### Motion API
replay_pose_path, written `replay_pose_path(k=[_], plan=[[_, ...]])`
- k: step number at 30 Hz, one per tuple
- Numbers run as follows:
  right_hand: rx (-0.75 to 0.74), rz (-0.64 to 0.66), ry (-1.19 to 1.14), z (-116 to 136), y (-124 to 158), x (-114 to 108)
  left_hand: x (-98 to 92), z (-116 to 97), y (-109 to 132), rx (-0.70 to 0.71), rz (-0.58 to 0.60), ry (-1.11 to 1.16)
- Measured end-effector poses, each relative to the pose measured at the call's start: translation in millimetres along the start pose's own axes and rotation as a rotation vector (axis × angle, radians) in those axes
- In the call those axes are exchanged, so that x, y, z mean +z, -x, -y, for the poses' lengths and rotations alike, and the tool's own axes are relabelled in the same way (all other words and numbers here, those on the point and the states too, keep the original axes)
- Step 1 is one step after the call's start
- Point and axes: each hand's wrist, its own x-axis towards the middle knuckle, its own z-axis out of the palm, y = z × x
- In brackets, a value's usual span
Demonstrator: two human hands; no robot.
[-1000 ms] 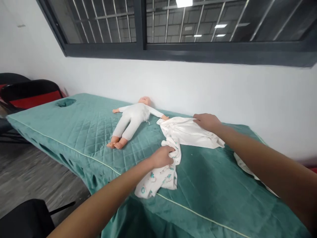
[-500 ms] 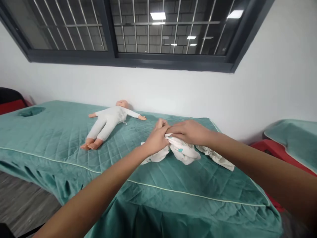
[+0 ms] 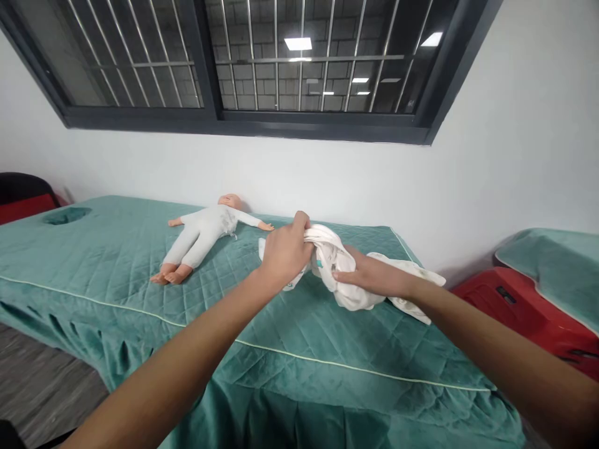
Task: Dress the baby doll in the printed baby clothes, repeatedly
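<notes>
A bunched white cloth with small green prints [image 3: 330,259] is lifted a little above the green bed cover, between both hands; its folds hide its exact shape. My left hand [image 3: 287,248] is closed on its upper left edge, thumb on top. Lower down on the right, my right hand [image 3: 369,272] grips the same cloth, its thumb showing in front and its fingers hidden behind the folds. More white fabric [image 3: 412,274] lies on the bed behind my right wrist; whether it joins the held cloth I cannot tell.
A baby doll [image 3: 206,231] in white clothing lies on its back on the quilted green bed [image 3: 116,268], left of my hands. Behind is a white wall with a barred window [image 3: 304,128]. A red chair-like object [image 3: 510,305] stands at the right.
My hands have moved apart: the left slightly up and left, the right down along the cloth. The cloth is now stretched up between them. The view has tilted slightly upward.
</notes>
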Motion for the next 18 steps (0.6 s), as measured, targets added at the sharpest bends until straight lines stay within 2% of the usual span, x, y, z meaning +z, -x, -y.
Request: replay_pose_path(k=[2,5,8,10,12,14,16,18], plan=[[0.029,0.033,-0.299,-3,-3,26,-2.3,-7,8,-0.010,0.067,0.273],[0.089,0.046,-0.829,-5,-10,58,-4.4,-1,20,0.111,0.166,0.569],[0.114,0.002,-1.192,-1,-20,78,-1.9,21,30,0.239,0.164,0.520],[0.075,0.002,-1.315,7,-28,88,2.4,41,38,0.235,0.207,0.454],[0.006,0.093,-1.357,20,-34,100,5.4,61,46,0.181,0.190,0.417],[-0.051,0.240,-1.300,34,-36,113,3.3,85,58,0.135,0.110,0.385],[-0.082,0.362,-1.130,42,-35,125,-6.4,115,72,0.078,0.063,0.365],[-0.094,0.438,-0.901,42,-32,134,-24.6,155,90,-0.059,0.050,0.335]])
